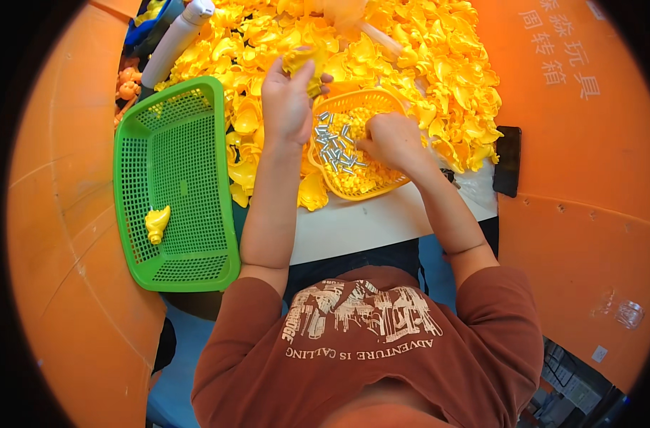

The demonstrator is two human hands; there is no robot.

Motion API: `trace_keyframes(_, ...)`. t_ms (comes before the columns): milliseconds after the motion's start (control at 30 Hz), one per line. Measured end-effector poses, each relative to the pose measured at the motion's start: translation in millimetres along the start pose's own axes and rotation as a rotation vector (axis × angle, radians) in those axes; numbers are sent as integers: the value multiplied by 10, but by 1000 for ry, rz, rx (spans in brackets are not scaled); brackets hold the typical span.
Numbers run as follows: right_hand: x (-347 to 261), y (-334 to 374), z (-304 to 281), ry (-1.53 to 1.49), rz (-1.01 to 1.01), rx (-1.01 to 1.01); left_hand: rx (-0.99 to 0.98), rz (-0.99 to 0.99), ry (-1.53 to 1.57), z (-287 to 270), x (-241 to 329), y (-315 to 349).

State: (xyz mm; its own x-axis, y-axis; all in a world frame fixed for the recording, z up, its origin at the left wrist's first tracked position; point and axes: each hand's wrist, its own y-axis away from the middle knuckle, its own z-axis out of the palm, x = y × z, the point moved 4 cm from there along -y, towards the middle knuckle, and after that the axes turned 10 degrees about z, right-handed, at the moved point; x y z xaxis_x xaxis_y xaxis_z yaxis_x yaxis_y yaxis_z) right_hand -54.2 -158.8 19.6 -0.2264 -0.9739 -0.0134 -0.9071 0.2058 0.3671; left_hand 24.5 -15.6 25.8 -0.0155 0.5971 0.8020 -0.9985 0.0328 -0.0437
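My left hand is raised above the heap, its fingers closed round a yellow plastic part. My right hand reaches into a yellow basket, fingertips bent down and pressed together among the contents; whatever they pinch is hidden. Silver metal pins lie on the left side of that basket, with small yellow plastic pieces around them. To the left, a green basket holds a single yellow plastic piece, shaped much like a small figure or bottle.
A large heap of curved yellow plastic shells covers the table's far side. A pale bottle leans at the upper left near orange parts. At the right edge lies a dark phone-like object. Orange panels flank both sides.
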Motion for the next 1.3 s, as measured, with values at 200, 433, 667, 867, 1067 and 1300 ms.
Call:
trace_keyframes(200,216,-26,-203,-611,-233,473,-193,-19,-164,203,-65,86)
trace_keyframes(433,102,149,-820,-880,-547,878,-258,-58,-232,326,-44,203)
trace_keyframes(667,73,96,-890,-692,-580,841,-264,-59,-198,302,-7,221)
trace_keyframes(867,-8,-64,-787,-1394,-693,331,-287,-250,32,349,15,275)
trace_keyframes(1067,17,-90,-769,-1356,-630,294,-294,-309,91,325,55,284)
trace_keyframes(1300,6,-43,-802,-1276,-713,369,-319,-291,40,344,66,283)
